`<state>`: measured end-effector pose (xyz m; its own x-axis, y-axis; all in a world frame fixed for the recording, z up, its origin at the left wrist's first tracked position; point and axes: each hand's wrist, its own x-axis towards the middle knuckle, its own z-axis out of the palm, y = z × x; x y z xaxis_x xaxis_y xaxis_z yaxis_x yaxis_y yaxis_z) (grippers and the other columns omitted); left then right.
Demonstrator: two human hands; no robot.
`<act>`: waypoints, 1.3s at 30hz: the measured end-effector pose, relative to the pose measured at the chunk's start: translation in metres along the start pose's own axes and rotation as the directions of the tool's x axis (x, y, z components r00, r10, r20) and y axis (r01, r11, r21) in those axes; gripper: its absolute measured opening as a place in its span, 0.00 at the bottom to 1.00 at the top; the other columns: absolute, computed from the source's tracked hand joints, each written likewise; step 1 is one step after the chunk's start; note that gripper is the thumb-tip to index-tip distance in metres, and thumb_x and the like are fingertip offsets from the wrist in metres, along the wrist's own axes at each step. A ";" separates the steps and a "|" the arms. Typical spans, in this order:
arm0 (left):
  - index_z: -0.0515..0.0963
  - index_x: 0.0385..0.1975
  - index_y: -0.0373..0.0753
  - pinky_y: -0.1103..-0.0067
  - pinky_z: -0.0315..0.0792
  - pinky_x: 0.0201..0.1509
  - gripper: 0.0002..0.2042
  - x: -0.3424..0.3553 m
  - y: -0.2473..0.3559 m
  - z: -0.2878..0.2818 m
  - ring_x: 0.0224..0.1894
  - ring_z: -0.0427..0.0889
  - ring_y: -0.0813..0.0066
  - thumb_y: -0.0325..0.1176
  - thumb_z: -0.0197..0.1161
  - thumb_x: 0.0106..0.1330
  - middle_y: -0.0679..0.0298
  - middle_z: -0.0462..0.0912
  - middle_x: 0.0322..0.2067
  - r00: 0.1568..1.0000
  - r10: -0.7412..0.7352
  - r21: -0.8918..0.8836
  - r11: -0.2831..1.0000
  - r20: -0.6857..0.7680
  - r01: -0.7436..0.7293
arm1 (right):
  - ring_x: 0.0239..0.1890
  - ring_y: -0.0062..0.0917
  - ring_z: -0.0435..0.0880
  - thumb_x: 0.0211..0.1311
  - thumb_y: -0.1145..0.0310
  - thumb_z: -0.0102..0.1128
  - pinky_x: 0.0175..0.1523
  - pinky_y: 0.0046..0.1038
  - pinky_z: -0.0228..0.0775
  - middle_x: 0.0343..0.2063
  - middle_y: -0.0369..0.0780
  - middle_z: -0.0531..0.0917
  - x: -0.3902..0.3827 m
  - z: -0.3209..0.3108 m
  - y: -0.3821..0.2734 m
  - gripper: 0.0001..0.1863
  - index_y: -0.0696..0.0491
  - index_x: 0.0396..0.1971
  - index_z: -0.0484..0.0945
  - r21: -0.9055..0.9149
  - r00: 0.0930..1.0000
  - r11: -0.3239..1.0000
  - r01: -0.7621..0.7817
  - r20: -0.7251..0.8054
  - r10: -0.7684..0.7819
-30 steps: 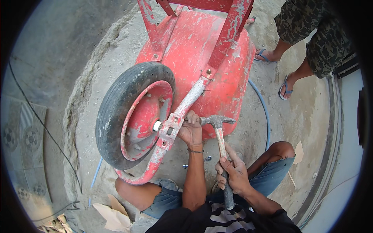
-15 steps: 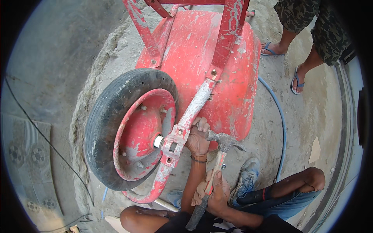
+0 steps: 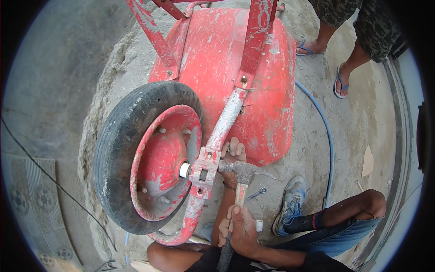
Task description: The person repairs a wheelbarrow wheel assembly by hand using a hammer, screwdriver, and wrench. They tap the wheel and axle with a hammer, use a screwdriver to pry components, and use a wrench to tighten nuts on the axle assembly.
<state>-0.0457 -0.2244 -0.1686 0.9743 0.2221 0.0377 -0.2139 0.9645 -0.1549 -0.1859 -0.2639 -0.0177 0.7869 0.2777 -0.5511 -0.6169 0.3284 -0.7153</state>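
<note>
An overturned red wheelbarrow (image 3: 213, 50) fills the centre, paint worn, with its black-tyred wheel (image 3: 113, 181) at left. A white spacer (image 3: 185, 170) shows on the axle beside the frame's bracket (image 3: 199, 179). My left hand (image 3: 234, 149) is curled just right of the bracket, behind a hammer head (image 3: 244, 171); what its fingers hold is hidden. My right hand (image 3: 240, 229) grips the hammer's handle, the head right against the bracket's right side. Below the head lie a wrench (image 3: 256, 194) and a small white cylinder (image 3: 259, 225) on the ground.
Another person's legs in camouflage shorts and sandals (image 3: 342, 81) stand at upper right. A blue hose (image 3: 326, 127) curves along the right. A black cable (image 3: 54, 183) crosses the left, near a rough concrete edge (image 3: 90, 136). My bent legs (image 3: 362, 206) are at the bottom.
The hammer has shifted left in my right hand, its head now right against the bracket. My left hand stays behind it. The wheelbarrow appears lower and slightly left than a second ago.
</note>
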 end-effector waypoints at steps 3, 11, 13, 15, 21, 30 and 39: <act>0.71 0.17 0.45 0.80 0.57 0.33 0.12 -0.001 0.000 0.005 0.27 0.58 0.78 0.39 0.67 0.52 0.76 0.69 0.20 0.999 0.038 -0.117 0.992 -0.019 -0.040 | 0.11 0.25 0.71 0.71 0.53 0.32 0.18 0.29 0.70 0.13 0.39 0.67 -0.001 -0.003 0.010 0.17 0.52 0.33 0.58 0.210 0.992 0.974 0.085 -0.110 -0.063; 0.73 0.19 0.43 0.82 0.55 0.33 0.07 0.003 -0.001 0.014 0.28 0.57 0.78 0.30 0.65 0.53 0.75 0.73 0.23 0.979 -0.120 -0.373 0.911 0.165 0.175 | 0.10 0.22 0.70 0.71 0.53 0.34 0.17 0.23 0.66 0.13 0.37 0.69 -0.005 -0.002 0.002 0.17 0.53 0.32 0.58 0.143 0.993 0.988 0.066 -0.104 -0.051; 0.71 0.17 0.45 0.81 0.56 0.32 0.10 0.001 -0.003 0.028 0.27 0.57 0.79 0.33 0.66 0.53 0.76 0.70 0.21 0.969 -0.188 -0.288 0.930 0.163 0.229 | 0.10 0.20 0.69 0.71 0.53 0.34 0.17 0.22 0.66 0.12 0.37 0.69 -0.001 -0.009 -0.004 0.17 0.53 0.34 0.59 0.226 0.974 0.965 0.134 -0.210 -0.086; 0.69 0.15 0.46 0.81 0.56 0.31 0.13 -0.003 0.000 0.029 0.27 0.58 0.79 0.37 0.67 0.53 0.77 0.67 0.18 0.957 -0.245 -0.200 0.941 0.156 0.273 | 0.09 0.20 0.69 0.71 0.53 0.34 0.17 0.22 0.66 0.12 0.37 0.69 0.007 -0.023 -0.012 0.17 0.53 0.35 0.60 0.131 0.969 0.976 0.173 -0.201 -0.145; 0.68 0.16 0.46 0.79 0.57 0.33 0.12 -0.004 -0.001 0.023 0.28 0.58 0.77 0.36 0.66 0.52 0.75 0.66 0.20 0.986 -0.147 -0.378 0.911 0.082 0.167 | 0.08 0.16 0.67 0.70 0.56 0.41 0.16 0.20 0.62 0.11 0.33 0.67 0.050 -0.086 -0.138 0.22 0.60 0.49 0.69 -0.541 0.984 0.824 0.168 0.146 -0.105; 0.71 0.22 0.43 0.80 0.57 0.35 0.11 -0.001 -0.003 0.024 0.30 0.60 0.78 0.32 0.70 0.49 0.77 0.71 0.25 0.990 -0.128 -0.214 0.967 0.052 0.136 | 0.13 0.13 0.62 0.69 0.60 0.44 0.19 0.21 0.59 0.12 0.31 0.63 0.086 -0.068 -0.191 0.22 0.51 0.60 0.65 -0.827 0.965 0.509 0.241 0.260 -0.034; 0.74 0.48 0.52 0.79 0.58 0.36 0.18 -0.001 0.001 0.031 0.30 0.60 0.77 0.38 0.65 0.56 0.73 0.70 0.26 0.987 -0.139 -0.145 0.978 0.077 0.150 | 0.10 0.11 0.60 0.69 0.57 0.44 0.15 0.17 0.56 0.12 0.29 0.60 0.080 -0.068 -0.182 0.25 0.48 0.63 0.60 -0.756 0.982 0.644 0.115 0.182 0.039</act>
<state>-0.0488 -0.2186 -0.1379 0.9862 0.0958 0.1353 -0.0533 0.9560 -0.2885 -0.0093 -0.3627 0.0397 0.7460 0.4501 -0.4908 -0.2934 -0.4394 -0.8490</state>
